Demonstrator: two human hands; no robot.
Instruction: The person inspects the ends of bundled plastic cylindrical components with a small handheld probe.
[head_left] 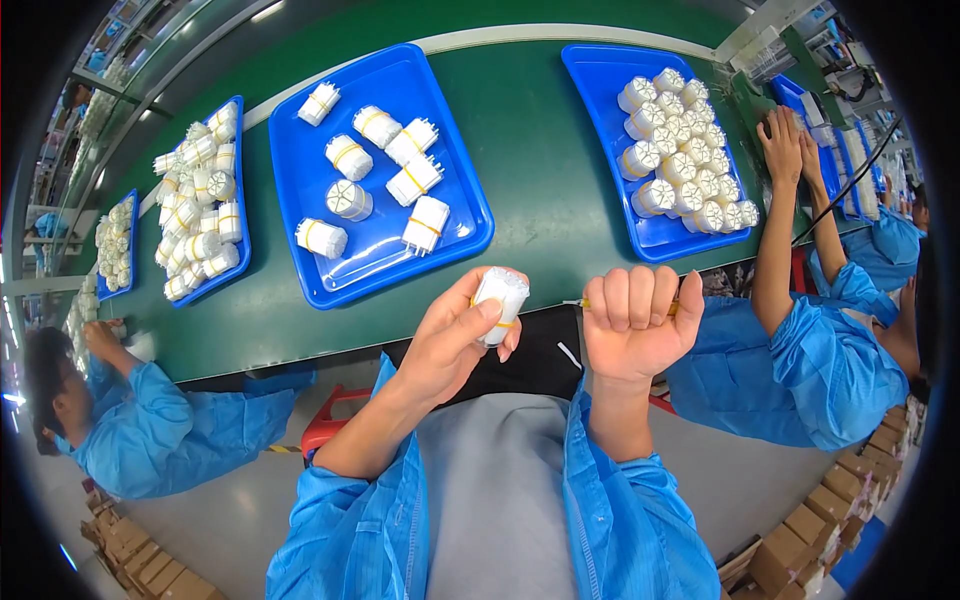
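Gripping a ribbed white cylindrical bundle, left hand; right hand fisted.

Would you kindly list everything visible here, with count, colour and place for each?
Work surface: one, green, curving across the upper picture.
Trays: five or so in view, blue, in a row on the green surface.
Bundles on trays: many, white with yellow bands; eight loose in the middle tray, packed tight in the trays to either side.
Held bundle: one, white with a yellow band, in the left hand.
Co-workers: at least two, blue coats, one at lower left, one at right reaching to the surface.
Cardboard boxes: several, brown, on the floor at lower right and lower left.
Left hand: shut around the bundle.
Right hand: fisted, with a yellow piece showing at its edges.
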